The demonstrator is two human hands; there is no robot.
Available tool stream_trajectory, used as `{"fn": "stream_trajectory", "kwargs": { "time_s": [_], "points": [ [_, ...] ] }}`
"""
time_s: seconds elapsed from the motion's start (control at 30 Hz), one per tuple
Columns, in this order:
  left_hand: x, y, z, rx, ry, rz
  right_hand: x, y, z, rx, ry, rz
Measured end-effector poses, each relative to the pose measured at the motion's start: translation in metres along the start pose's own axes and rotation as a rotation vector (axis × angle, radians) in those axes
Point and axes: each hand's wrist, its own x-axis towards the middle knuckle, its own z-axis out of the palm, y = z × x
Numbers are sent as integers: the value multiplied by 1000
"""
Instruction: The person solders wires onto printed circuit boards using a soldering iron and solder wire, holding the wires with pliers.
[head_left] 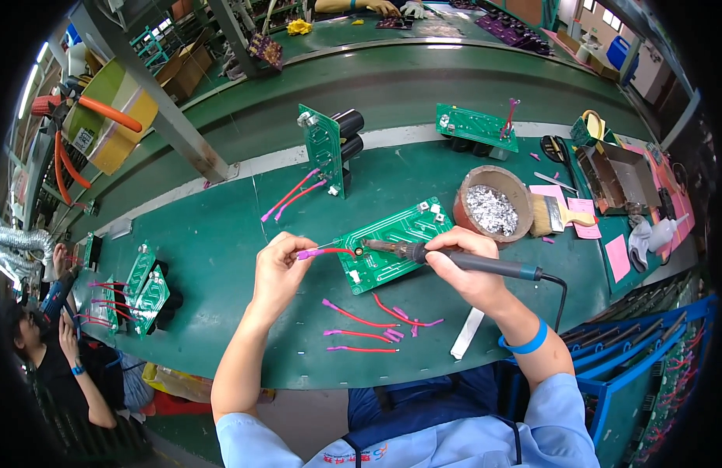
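Observation:
A green circuit board (408,227) lies on the bench in front of me. My left hand (277,271) is closed at the board's left side, pinching the purple-sleeved end of a red wire (336,250). A thin silvery strand, seemingly solder wire, also runs from those fingers toward the board. The red wire's other end reaches a round spot near the board's left part. My right hand (472,271) grips a soldering iron (497,264), its tip close to that same spot. Whether the tip touches the wire I cannot tell. Several loose red wires (364,337) with purple ends lie nearer me.
A round pot of silvery scraps (464,191) stands right of the board, beside a brush (546,214). Farther back are an upright board (322,144) and another board (474,125). More boards (150,300) sit at left, near a co-worker (53,351). A white strip (467,334) lies near the front edge.

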Motion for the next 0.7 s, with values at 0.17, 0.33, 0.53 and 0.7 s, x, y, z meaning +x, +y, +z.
{"fn": "stream_trajectory", "kwargs": {
  "time_s": [0.17,0.33,0.53,0.7],
  "points": [
    [7,3,7,146,-18,186,0,0,-1,-92,-38,-117],
    [9,5,9,194,-42,152,-1,-1,0,-78,-47,-117],
    [11,7,12,235,-57,160,-2,-4,0,-95,-55,-115],
    [13,9,16,276,-62,162,-2,-3,0,-103,-44,-105]
  ]
}}
